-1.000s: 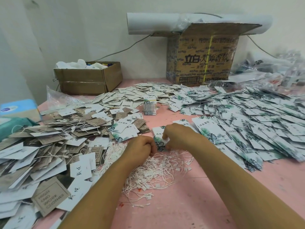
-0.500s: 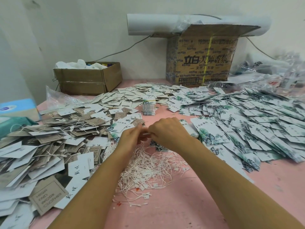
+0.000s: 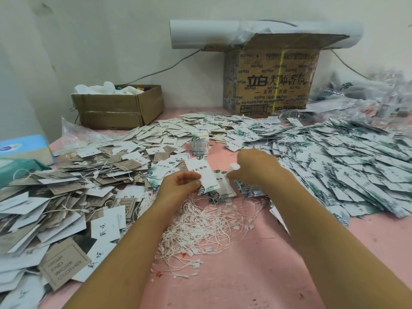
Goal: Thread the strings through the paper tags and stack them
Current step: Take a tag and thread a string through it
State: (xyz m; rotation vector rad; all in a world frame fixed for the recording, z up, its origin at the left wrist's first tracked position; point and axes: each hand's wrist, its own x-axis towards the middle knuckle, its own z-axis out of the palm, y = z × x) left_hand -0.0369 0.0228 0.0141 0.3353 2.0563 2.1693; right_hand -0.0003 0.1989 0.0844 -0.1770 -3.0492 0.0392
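Note:
My left hand (image 3: 178,186) pinches a long white paper tag (image 3: 204,175) with dark print and a green leaf pattern, held above the table's middle. My right hand (image 3: 254,168) is close to its right, fingers curled, pinching something small and white at the tag's edge; whether it is a string's end I cannot tell. A tangle of white strings (image 3: 207,226) with small plastic locks lies on the pink table (image 3: 256,275) just below both hands. More leaf-print tags (image 3: 223,195) lie under the held one.
A wide heap of leaf-print tags (image 3: 334,166) covers the right side. Brown and white tags (image 3: 62,197) are piled at the left. A banded tag bundle (image 3: 200,146) stands at the centre. Two cardboard boxes (image 3: 118,108) (image 3: 272,83) stand at the back wall, a blue tissue pack (image 3: 22,148) at far left.
Both hands have risen from the table. My left hand now holds a white tag up in view, and my right hand has moved right, a little apart from the left.

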